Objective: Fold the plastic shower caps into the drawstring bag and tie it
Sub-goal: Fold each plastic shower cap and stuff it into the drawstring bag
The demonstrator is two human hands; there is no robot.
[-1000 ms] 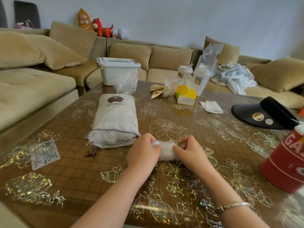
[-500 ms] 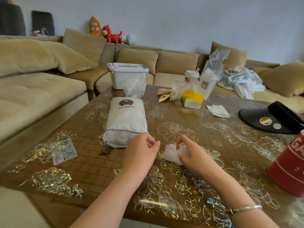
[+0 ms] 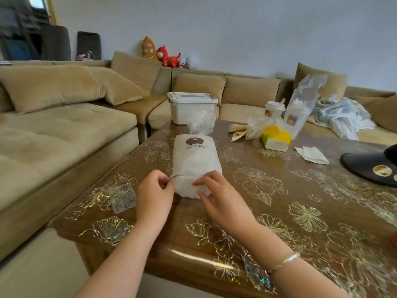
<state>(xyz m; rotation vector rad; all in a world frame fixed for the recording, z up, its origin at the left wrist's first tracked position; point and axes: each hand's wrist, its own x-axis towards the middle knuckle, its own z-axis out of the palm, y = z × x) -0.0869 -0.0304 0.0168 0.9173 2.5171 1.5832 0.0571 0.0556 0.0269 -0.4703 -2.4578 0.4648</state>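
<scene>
A white drawstring bag (image 3: 194,155) printed "POPULAR" lies lengthwise on the brown flowered table (image 3: 279,211), its mouth toward me. My left hand (image 3: 153,194) pinches the grey drawstring (image 3: 175,177) at the left of the mouth. My right hand (image 3: 223,201) is at the right of the mouth, thumb and forefinger around a folded white shower cap (image 3: 185,189) that sits against the opening. How far the cap is inside the bag is hidden.
A crumpled clear plastic bag (image 3: 202,123) and a white lidded box (image 3: 191,106) stand behind the bag. A yellow box (image 3: 276,138), a tissue (image 3: 311,154) and a black visor (image 3: 369,168) lie to the right. A clear square tile (image 3: 123,197) lies left of my left hand.
Both hands moved from the table in front of me up to the bag's mouth. My right hand carried the folded cap there and my left hand took hold of the drawstring.
</scene>
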